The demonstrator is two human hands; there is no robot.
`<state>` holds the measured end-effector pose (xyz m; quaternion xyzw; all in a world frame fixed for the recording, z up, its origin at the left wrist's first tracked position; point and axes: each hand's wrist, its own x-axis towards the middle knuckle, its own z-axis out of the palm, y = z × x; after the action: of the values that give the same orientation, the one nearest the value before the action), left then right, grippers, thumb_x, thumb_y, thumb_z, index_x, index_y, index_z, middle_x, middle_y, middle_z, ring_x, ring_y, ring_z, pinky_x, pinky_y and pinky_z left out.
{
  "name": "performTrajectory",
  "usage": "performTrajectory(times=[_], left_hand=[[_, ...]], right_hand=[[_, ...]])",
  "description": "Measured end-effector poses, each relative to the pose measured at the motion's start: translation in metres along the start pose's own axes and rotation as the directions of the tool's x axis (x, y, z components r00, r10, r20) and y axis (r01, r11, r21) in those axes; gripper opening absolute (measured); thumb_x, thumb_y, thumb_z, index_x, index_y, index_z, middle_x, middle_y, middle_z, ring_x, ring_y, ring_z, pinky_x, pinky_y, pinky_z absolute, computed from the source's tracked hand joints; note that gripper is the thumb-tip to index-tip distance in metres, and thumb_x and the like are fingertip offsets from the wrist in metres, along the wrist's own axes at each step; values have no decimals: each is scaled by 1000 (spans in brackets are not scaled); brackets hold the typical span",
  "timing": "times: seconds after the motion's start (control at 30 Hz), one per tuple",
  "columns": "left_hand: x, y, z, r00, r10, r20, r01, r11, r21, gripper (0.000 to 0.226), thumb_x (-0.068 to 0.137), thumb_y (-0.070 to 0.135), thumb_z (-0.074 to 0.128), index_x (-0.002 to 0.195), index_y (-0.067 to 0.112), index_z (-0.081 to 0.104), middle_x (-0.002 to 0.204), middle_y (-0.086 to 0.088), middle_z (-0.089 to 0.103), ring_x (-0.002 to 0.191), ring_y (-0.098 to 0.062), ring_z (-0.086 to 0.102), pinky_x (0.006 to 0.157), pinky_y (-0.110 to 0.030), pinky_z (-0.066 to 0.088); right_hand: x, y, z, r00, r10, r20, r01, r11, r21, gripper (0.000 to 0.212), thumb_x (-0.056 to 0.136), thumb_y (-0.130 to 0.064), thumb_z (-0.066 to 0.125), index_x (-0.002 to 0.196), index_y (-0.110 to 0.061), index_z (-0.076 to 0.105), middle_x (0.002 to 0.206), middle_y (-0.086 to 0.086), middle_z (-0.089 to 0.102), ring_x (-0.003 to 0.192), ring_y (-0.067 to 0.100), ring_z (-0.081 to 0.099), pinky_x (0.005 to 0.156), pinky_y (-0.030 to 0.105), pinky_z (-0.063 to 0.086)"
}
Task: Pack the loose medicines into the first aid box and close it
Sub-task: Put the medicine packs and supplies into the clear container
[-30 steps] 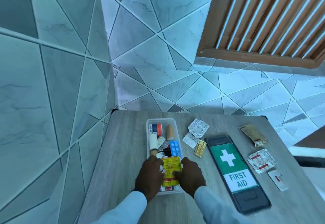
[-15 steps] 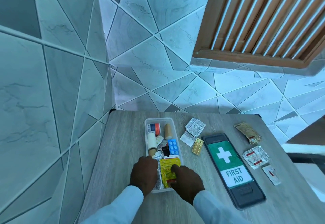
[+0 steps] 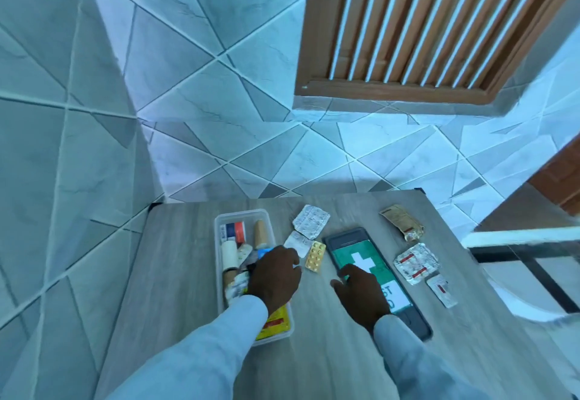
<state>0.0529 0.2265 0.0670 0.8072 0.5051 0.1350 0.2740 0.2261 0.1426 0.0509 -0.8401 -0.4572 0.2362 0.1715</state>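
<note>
The clear first aid box [image 3: 219, 233] stands open on the wooden table, holding rolls, strips and a yellow packet [image 3: 274, 324]. Its dark lid [image 3: 346, 238] with a green cross label lies to the right. My left hand [image 3: 276, 274] reaches over the box's right edge, fingertips at a small silver strip [image 3: 296, 242]. My right hand [image 3: 361, 293] hovers over the lid, fingers apart, holding nothing. Loose on the table lie a silver blister pack [image 3: 310, 221], an orange pill strip [image 3: 315, 256], a gold sachet [image 3: 403, 222], a red-marked foil pack [image 3: 416, 263] and a small white sachet [image 3: 442, 289].
The table [image 3: 175, 267] sits in a corner of tiled walls, left and behind. A wooden slatted window frame [image 3: 408, 38] is above. The table's right edge drops off beside a white ledge [image 3: 518, 236].
Both hands left the yellow packet in the box. The left hand moved up and right toward the small silver strip; the right hand moved right over the lid.
</note>
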Motion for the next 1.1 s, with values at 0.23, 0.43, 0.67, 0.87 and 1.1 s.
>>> performTrajectory(times=[0.23, 0.43, 0.67, 0.87, 1.1], left_hand=[[54, 41, 57, 981, -180, 71, 175, 982, 68, 68, 78, 44, 70, 137, 26, 43, 140, -10, 43, 130, -31, 43, 105, -41, 42], [117, 37, 85, 867, -485, 117, 462, 869, 176, 109, 70, 54, 75, 151, 33, 6, 157, -17, 18, 142, -36, 28, 112, -47, 33], [127, 28, 106, 809, -587, 33, 555, 781, 287, 81, 69, 57, 70, 138, 33, 35, 135, -10, 49, 124, -34, 50, 99, -48, 46], [125, 29, 99, 773, -635, 6, 628, 765, 144, 89, 61, 48, 81, 134, 29, 35, 131, -11, 50, 120, -34, 51, 99, -46, 47], [123, 25, 105, 802, -596, 43, 597, 800, -59, 75, 63, 17, 85, 129, 16, 49, 131, -8, 59, 117, -28, 56, 99, -39, 47]], right_hand=[[49, 119, -62, 980, 179, -84, -178, 984, 22, 37, 78, -26, 71, 112, -15, 61, 104, 14, 69, 106, 31, 62, 93, 35, 47], [93, 194, -102, 926, 367, -85, -375, 918, -126, 68, 69, -47, 76, 125, -22, 46, 125, 12, 54, 118, 35, 49, 95, 46, 47], [118, 221, -104, 914, 397, 87, -384, 913, -140, 73, 69, -41, 77, 128, -24, 38, 128, 8, 58, 117, 32, 56, 96, 44, 48], [128, 221, -114, 919, 376, 122, -371, 927, -62, 48, 64, -37, 81, 99, -23, 50, 110, 3, 68, 99, 26, 65, 86, 38, 53], [160, 213, -141, 930, 285, 233, -333, 921, 202, 27, 77, -9, 76, 60, -10, 56, 61, 4, 58, 53, 14, 50, 53, 22, 39]])
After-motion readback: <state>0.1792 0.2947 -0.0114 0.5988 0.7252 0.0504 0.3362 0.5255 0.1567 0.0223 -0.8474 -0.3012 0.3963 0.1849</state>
